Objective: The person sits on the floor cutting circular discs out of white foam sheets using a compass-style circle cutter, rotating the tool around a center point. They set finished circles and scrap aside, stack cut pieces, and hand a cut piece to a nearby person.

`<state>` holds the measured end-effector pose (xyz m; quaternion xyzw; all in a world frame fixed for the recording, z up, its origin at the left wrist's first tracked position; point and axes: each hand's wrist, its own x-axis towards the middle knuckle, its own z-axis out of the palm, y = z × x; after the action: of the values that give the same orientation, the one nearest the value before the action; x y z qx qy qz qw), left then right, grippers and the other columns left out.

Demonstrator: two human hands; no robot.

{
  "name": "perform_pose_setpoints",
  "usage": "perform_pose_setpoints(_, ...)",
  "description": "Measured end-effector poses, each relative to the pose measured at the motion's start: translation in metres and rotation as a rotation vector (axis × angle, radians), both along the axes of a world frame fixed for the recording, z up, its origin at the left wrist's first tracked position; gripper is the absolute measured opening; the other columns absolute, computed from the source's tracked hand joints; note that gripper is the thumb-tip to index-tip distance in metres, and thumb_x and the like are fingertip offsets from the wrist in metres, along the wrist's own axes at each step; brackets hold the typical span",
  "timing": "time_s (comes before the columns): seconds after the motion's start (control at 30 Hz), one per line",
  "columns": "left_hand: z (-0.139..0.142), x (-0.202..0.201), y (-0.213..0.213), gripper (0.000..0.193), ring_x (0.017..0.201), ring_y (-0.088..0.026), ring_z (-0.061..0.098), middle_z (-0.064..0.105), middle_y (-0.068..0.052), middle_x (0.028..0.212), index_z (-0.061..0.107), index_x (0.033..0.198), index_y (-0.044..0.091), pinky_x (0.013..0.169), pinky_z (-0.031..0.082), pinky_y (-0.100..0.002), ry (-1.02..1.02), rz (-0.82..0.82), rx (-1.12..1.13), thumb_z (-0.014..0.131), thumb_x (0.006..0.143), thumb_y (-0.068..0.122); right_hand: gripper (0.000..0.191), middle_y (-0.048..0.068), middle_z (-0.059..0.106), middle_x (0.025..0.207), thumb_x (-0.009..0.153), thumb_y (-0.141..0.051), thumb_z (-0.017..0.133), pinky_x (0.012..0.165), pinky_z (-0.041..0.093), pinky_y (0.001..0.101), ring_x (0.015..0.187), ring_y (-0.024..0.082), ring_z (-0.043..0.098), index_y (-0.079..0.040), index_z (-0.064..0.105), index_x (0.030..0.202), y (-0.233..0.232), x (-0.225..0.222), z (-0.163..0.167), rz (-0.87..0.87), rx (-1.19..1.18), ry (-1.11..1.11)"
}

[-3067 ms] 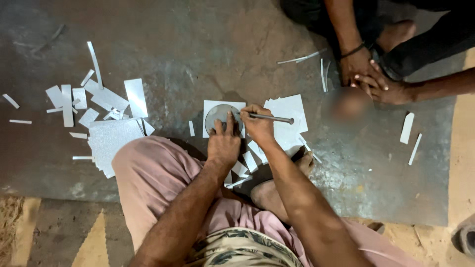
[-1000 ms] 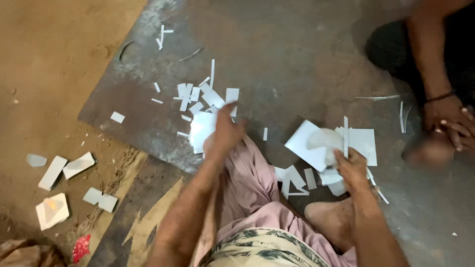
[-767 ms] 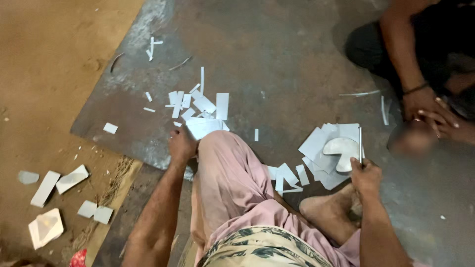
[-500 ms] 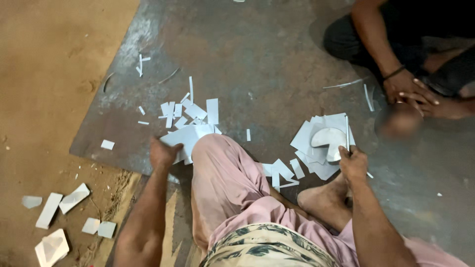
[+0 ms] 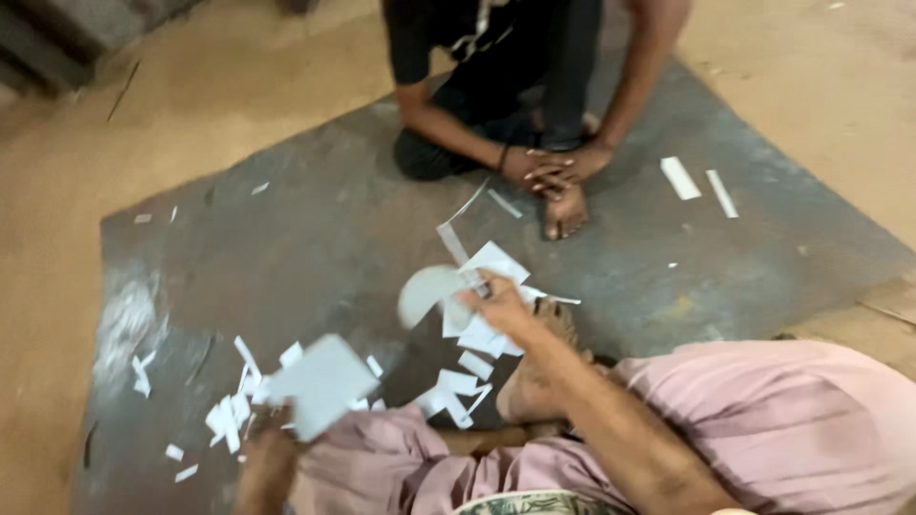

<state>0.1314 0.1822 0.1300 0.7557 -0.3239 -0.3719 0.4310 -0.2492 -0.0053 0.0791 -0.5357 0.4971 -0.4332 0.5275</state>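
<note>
White sheet raised off grey floor mat, tilted, blurred; my left hand under its lower edge, fingers pinching it, forearm coming up from bottom edge. My right hand stretched forward, arm nearly straight, fingers closed on white curved piece above pile of white offcuts. More scraps just left of sheet. Other person's hands clasped beyond.
</note>
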Motion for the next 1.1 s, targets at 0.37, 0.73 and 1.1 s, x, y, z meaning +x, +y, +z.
perform_pose_setpoints(0.37,0.036,-0.171,-0.069,0.033,0.09,-0.023,0.07,0.07,-0.01,0.107,0.062,0.123,0.006,0.073,0.066,-0.048,0.589,-0.169,-0.004,0.061,0.09,0.008,0.048,0.021,0.071,0.098,0.076,-0.023,0.087,0.074,0.054,0.0438,0.088,0.035,0.069,-0.006,0.07,0.117,0.04,-0.019,0.071,0.094,-0.526,0.413)
perform_pose_setpoints(0.73,0.033,-0.124,-0.055,0.103,0.098,-0.03,0.074,0.07,-0.02,0.123,0.022,0.164,0.013,0.076,0.063,-0.044,0.073,-0.296,-0.01,0.08,0.079,0.006,0.044,0.014,0.07,0.083,0.086,-0.018,0.078,0.071,0.055,0.0388,0.074,0.024,0.067,-0.011,0.063,0.126,0.045,0.022,0.067,0.194,-0.222,0.254)
perform_pose_setpoints(1.1,0.067,-0.163,-0.04,0.082,0.106,-0.045,0.063,0.061,-0.023,0.125,0.051,0.14,0.01,0.088,0.053,-0.051,-0.541,-0.414,-0.171,0.088,0.066,0.015,0.045,0.013,0.073,0.089,0.086,-0.026,0.08,0.075,0.058,0.0386,0.079,0.029,0.071,-0.013,0.065,0.127,0.045,0.001,0.069,0.166,-0.234,0.412)
